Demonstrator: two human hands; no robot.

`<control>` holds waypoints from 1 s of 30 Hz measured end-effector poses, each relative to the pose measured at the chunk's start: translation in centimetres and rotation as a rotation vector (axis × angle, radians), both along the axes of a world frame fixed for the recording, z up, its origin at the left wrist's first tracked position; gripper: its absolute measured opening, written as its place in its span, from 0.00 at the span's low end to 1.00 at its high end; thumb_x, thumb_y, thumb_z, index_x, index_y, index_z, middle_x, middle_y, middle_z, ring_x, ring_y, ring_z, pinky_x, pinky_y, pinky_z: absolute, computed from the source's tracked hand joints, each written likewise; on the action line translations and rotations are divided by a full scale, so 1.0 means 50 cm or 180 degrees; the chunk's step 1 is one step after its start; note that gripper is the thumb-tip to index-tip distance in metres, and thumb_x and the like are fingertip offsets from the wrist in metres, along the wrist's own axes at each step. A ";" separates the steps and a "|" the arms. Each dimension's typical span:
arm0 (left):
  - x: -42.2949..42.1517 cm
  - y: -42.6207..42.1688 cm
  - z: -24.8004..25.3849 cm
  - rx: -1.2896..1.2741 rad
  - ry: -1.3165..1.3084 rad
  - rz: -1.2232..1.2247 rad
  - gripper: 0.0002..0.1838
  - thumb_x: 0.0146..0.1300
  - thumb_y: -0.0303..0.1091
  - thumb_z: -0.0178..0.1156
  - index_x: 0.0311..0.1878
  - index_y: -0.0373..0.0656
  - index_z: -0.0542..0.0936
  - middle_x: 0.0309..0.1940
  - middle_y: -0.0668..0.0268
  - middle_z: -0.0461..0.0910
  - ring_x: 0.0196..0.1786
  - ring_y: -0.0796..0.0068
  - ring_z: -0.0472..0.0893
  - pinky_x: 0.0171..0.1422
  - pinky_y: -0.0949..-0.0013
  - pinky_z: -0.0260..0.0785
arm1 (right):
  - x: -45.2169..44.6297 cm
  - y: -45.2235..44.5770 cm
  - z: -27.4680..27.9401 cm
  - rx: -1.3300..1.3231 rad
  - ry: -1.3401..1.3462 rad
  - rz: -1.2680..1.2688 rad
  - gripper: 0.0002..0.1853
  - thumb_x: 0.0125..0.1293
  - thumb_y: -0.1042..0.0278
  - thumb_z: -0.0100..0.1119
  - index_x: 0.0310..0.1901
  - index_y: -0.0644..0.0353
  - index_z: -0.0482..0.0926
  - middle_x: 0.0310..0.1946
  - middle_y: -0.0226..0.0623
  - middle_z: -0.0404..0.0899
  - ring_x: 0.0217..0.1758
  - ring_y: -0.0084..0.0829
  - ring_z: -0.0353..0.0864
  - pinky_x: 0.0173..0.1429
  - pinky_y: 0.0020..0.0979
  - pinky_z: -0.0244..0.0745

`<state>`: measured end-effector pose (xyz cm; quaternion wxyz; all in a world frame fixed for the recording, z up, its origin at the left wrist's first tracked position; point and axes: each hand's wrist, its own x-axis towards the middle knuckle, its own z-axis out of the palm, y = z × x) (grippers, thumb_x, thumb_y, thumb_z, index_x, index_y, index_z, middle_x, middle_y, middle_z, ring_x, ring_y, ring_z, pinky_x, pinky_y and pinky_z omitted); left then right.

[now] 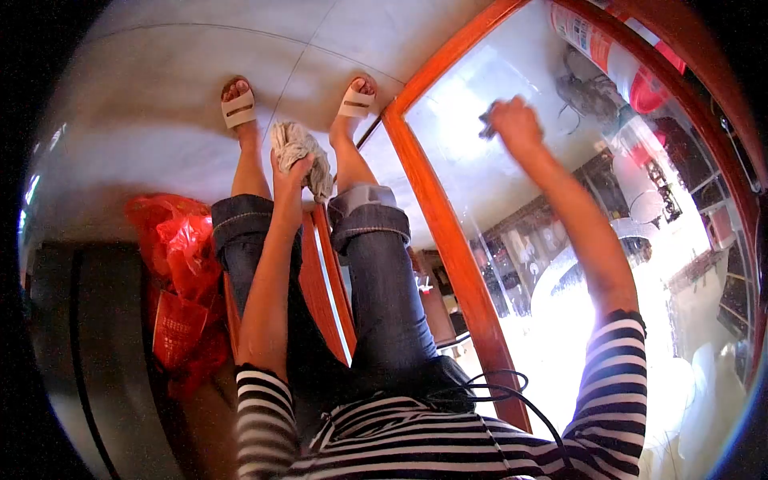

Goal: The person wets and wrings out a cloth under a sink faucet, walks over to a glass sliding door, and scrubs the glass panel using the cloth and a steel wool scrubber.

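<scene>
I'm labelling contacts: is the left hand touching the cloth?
Touching. The head view shows the left hand clasping the bunched cloth, no gap between them.

We're looking down on a pale grey floor (168, 72), thin dark joint lines (309, 44) crossing it, one bowing wide near the top. Soft shadows (152, 132) band it, and we catch white glints (32, 190) at the far left! Lower left, we've got dark furniture (116, 328), a black line down its face; lower right, we meet blazing white light (544, 344).
</scene>
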<state>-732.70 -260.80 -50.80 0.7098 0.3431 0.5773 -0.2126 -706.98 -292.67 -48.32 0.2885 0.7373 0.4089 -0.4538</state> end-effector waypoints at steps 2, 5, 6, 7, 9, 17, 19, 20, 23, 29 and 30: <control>0.005 0.002 -0.007 -0.0047 0.0053 -0.0046 0.36 0.55 0.36 0.66 0.63 0.44 0.58 0.46 0.64 0.73 0.47 0.73 0.76 0.49 0.70 0.70 | 0.042 0.018 0.006 0.0080 -0.0104 0.0040 0.16 0.51 0.52 0.66 0.42 0.43 0.84 0.35 0.38 0.78 0.40 0.39 0.77 0.38 0.40 0.78; 0.044 0.009 0.013 0.0010 0.0397 -0.0023 0.34 0.55 0.35 0.64 0.63 0.47 0.59 0.47 0.64 0.73 0.46 0.72 0.77 0.46 0.69 0.72 | -0.068 -0.025 0.018 0.0259 0.0452 0.0026 0.09 0.55 0.66 0.60 0.36 0.59 0.83 0.33 0.43 0.78 0.42 0.41 0.78 0.37 0.36 0.81; 0.046 0.014 0.006 -0.0030 0.0288 0.0004 0.35 0.55 0.34 0.65 0.63 0.47 0.59 0.47 0.64 0.73 0.46 0.72 0.77 0.46 0.69 0.73 | -0.096 -0.017 0.040 0.0219 0.0569 0.0064 0.08 0.56 0.70 0.57 0.36 0.56 0.83 0.34 0.38 0.79 0.41 0.39 0.79 0.35 0.34 0.81; 0.043 0.019 0.002 -0.0076 0.0186 0.0009 0.35 0.55 0.34 0.65 0.64 0.47 0.59 0.47 0.64 0.73 0.46 0.72 0.77 0.46 0.69 0.73 | -0.094 0.006 0.057 0.0148 0.0762 0.0173 0.08 0.56 0.70 0.57 0.37 0.54 0.83 0.36 0.35 0.80 0.44 0.39 0.78 0.39 0.36 0.80; 0.052 0.026 0.003 -0.0234 0.0219 -0.0057 0.37 0.54 0.33 0.66 0.65 0.46 0.58 0.48 0.65 0.73 0.48 0.72 0.76 0.49 0.69 0.72 | -0.047 0.037 0.060 -0.0167 0.0744 0.0221 0.09 0.57 0.69 0.56 0.40 0.52 0.82 0.40 0.31 0.79 0.50 0.39 0.75 0.48 0.41 0.77; 0.048 0.028 -0.023 -0.0387 0.0061 0.0248 0.38 0.53 0.32 0.67 0.65 0.43 0.58 0.50 0.64 0.73 0.51 0.74 0.75 0.56 0.70 0.68 | 0.066 -0.094 -0.202 0.0666 -0.0036 -0.1276 0.10 0.59 0.66 0.53 0.41 0.51 0.81 0.42 0.37 0.80 0.47 0.49 0.75 0.45 0.46 0.75; 0.055 0.041 -0.013 -0.0539 0.0134 0.0299 0.37 0.53 0.31 0.66 0.65 0.43 0.58 0.50 0.64 0.73 0.51 0.73 0.75 0.56 0.70 0.67 | -0.108 -0.046 -0.159 0.0436 0.0371 -0.1177 0.06 0.58 0.68 0.53 0.34 0.59 0.77 0.29 0.45 0.78 0.42 0.50 0.77 0.38 0.44 0.76; 0.057 0.044 -0.015 -0.0506 0.0138 0.0261 0.37 0.53 0.31 0.66 0.64 0.43 0.59 0.50 0.64 0.73 0.51 0.73 0.75 0.56 0.70 0.68 | -0.167 -0.040 -0.152 0.0334 0.0801 -0.0958 0.06 0.57 0.68 0.52 0.34 0.59 0.75 0.29 0.46 0.77 0.42 0.51 0.77 0.34 0.43 0.77; 0.061 0.045 -0.026 -0.0458 0.0102 0.0201 0.35 0.54 0.31 0.66 0.64 0.43 0.60 0.49 0.64 0.73 0.50 0.73 0.75 0.55 0.70 0.68 | -0.104 -0.019 -0.161 0.0953 -0.0013 -0.0419 0.06 0.59 0.68 0.52 0.35 0.60 0.75 0.28 0.47 0.77 0.34 0.48 0.76 0.30 0.44 0.76; 0.082 0.043 0.006 -0.0524 0.0330 -0.0075 0.38 0.55 0.32 0.66 0.66 0.43 0.57 0.49 0.64 0.73 0.51 0.74 0.74 0.54 0.71 0.67 | 0.109 -0.147 -0.298 0.0830 -0.0645 -0.2171 0.09 0.60 0.64 0.52 0.35 0.59 0.77 0.32 0.51 0.75 0.35 0.49 0.77 0.38 0.48 0.73; 0.084 0.038 0.003 -0.0458 0.0343 -0.0086 0.38 0.54 0.32 0.66 0.66 0.43 0.57 0.50 0.64 0.72 0.51 0.74 0.74 0.54 0.71 0.67 | 0.056 -0.099 -0.255 0.0506 -0.0526 -0.2503 0.11 0.60 0.59 0.51 0.37 0.56 0.78 0.37 0.53 0.75 0.40 0.50 0.76 0.43 0.49 0.72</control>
